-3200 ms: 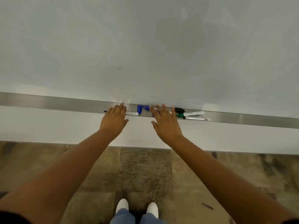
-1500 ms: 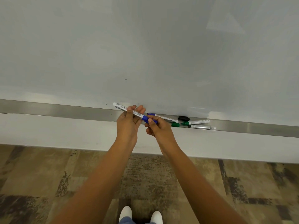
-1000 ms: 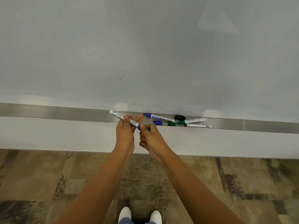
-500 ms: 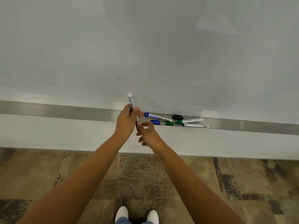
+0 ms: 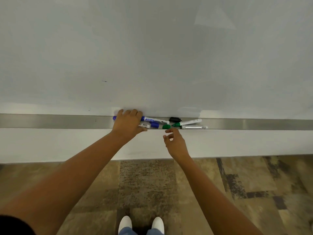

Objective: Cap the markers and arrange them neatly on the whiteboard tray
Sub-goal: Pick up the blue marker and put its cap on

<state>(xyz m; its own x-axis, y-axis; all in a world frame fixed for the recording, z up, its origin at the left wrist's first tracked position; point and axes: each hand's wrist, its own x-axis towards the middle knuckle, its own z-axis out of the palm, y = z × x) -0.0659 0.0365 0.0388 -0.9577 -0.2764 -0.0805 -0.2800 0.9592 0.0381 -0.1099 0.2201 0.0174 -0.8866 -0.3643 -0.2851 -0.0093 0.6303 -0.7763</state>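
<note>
Head view: the left hand (image 5: 127, 123) lies flat over a capped blue marker (image 5: 114, 118) on the whiteboard tray (image 5: 50, 121), fingers (image 5: 133, 112) curled on its far side; whether they grip it I cannot tell. The right hand (image 5: 176, 143) hovers loosely open and empty, just short of the green cap (image 5: 166, 127). Beyond its fingertips, crossed markers (image 5: 190, 122) and a loose black cap (image 5: 174, 119) crowd together; a careless reach could likely roll one off the tray's front lip.

Big pale whiteboard (image 5: 152, 48) filled the upper frame, glossy, with faint light reflections and a few small dark marks. White wall strip (image 5: 50, 145) ran below it. Floor (image 5: 237, 184) was patchy brown and tan carpet with darker blotches and stripes.
</note>
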